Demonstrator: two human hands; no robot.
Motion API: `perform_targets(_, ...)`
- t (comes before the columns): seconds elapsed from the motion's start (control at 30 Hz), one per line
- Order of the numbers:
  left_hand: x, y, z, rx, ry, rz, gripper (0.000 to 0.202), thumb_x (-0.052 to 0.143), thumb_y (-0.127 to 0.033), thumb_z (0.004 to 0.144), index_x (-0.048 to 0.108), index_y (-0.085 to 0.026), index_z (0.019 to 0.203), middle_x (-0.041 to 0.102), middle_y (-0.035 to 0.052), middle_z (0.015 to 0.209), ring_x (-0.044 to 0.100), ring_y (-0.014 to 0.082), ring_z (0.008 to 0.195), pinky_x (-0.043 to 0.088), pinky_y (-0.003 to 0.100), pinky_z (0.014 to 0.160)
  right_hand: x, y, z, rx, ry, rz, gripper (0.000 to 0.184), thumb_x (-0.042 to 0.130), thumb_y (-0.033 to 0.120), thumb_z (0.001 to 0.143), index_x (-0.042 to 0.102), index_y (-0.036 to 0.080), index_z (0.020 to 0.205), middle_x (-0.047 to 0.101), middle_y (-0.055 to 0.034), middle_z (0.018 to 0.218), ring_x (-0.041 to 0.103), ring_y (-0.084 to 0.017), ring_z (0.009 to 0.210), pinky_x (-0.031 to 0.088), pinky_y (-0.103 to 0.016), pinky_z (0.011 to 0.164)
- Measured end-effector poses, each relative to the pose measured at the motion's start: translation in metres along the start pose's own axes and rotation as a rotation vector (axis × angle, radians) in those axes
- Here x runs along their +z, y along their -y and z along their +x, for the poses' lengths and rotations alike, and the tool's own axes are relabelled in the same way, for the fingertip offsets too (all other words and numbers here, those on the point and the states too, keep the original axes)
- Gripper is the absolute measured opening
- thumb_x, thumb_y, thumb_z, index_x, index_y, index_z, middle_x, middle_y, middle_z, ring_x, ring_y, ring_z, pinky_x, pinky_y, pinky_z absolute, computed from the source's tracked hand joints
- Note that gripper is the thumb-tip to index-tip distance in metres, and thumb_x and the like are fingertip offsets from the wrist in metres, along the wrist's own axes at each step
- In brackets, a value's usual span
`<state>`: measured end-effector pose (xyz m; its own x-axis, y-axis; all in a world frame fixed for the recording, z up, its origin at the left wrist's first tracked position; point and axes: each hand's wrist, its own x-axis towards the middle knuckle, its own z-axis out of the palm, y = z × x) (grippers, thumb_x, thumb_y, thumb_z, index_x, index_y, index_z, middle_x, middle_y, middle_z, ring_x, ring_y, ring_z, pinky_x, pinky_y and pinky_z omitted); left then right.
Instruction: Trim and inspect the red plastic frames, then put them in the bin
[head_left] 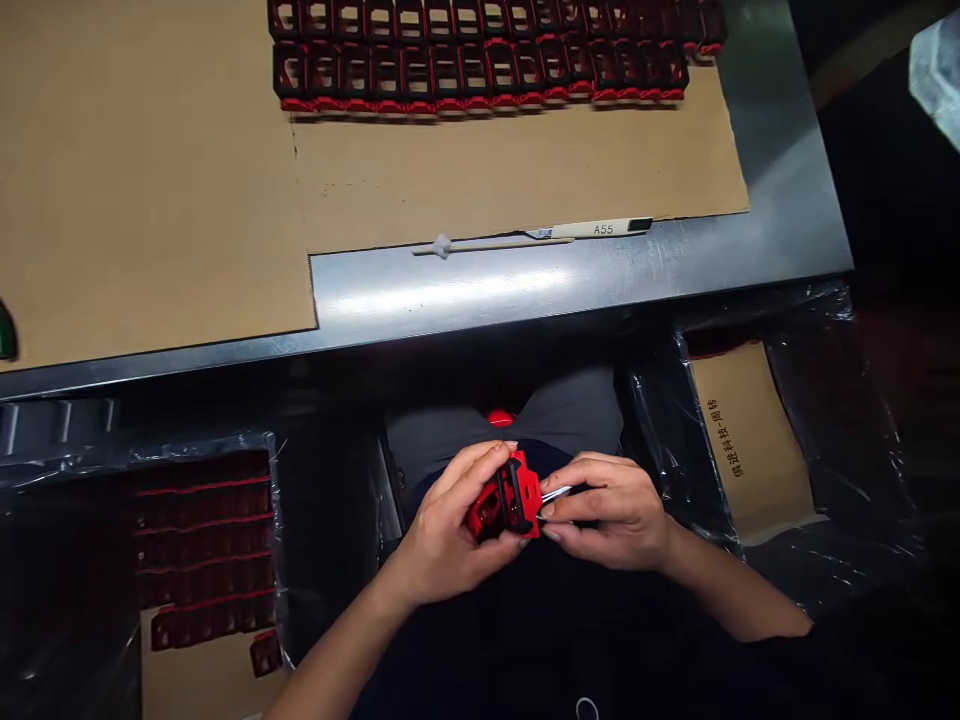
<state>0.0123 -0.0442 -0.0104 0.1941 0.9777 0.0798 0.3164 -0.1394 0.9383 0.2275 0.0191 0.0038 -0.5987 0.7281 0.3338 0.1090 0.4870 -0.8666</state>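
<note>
My left hand is closed round a red and black plastic frame part, held tilted above my lap. Its fingers lie along the part's upper and lower edges. From the right, my right hand pinches a thin silver tool whose tip meets the red face of the part. Most of that tool is hidden by the fingers, so its exact kind does not show.
Rows of similar red and black parts stand on cardboard over a metal table. Near its edge lie a wooden stick and a pale-handled tool marked A55. Plastic-lined bins flank me; the left one holds more parts.
</note>
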Motion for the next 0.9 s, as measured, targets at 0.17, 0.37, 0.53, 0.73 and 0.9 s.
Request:
perform_targets(0.17,-0.001,0.000,-0.004,0.006,-0.018,0.034,0.081,0.073,-0.015,0.079,0.038,-0.026,0.151,0.058,0.0152,0.134,0.062,0.0276,0.122,0.057,0.042,0.099,-0.001,0.000,0.006,-0.033,0.020,-0.040,0.003,0.073,0.018,0.084,0.074,0.018,0.086,0.077,-0.0077,0.088,0.071,-0.014,0.066,0.057,-0.025,0.061)
perform_targets(0.37,-0.001,0.000,-0.004,-0.010,-0.023,0.038,0.081,0.073,-0.016,0.079,0.038,-0.027,0.151,0.059,0.0147,0.134,0.063,0.0286,0.120,0.058,0.042,0.098,-0.001,0.002,0.006,-0.037,0.039,-0.066,0.003,0.073,0.018,0.083,0.074,0.020,0.085,0.078,-0.0069,0.087,0.071,-0.013,0.064,0.056,-0.025,0.059)
perform_targets(0.53,-0.001,0.001,-0.004,-0.007,-0.010,0.042,0.082,0.073,-0.014,0.079,0.038,-0.027,0.151,0.057,0.0147,0.134,0.063,0.0277,0.121,0.058,0.041,0.098,-0.002,0.002,0.007,-0.055,0.053,-0.089,0.001,0.073,0.020,0.084,0.074,0.020,0.085,0.078,-0.0064,0.087,0.067,-0.012,0.061,0.054,-0.025,0.057)
perform_targets(0.73,-0.002,0.003,-0.006,-0.028,0.014,0.048,0.084,0.072,-0.012,0.080,0.035,-0.030,0.153,0.056,0.0143,0.133,0.063,0.0274,0.120,0.058,0.040,0.096,-0.007,0.007,0.008,-0.092,0.130,-0.173,0.003,0.073,0.020,0.086,0.074,0.019,0.089,0.078,-0.0067,0.090,0.069,-0.013,0.068,0.056,-0.026,0.061)
perform_targets(0.9,-0.004,0.003,-0.007,-0.018,0.017,0.054,0.084,0.073,-0.016,0.080,0.034,-0.030,0.153,0.057,0.0153,0.130,0.065,0.0286,0.115,0.060,0.041,0.091,-0.012,0.013,0.010,-0.072,0.219,-0.211,0.005,0.069,0.019,0.090,0.073,0.020,0.094,0.077,-0.0053,0.094,0.070,-0.015,0.076,0.059,-0.027,0.067)
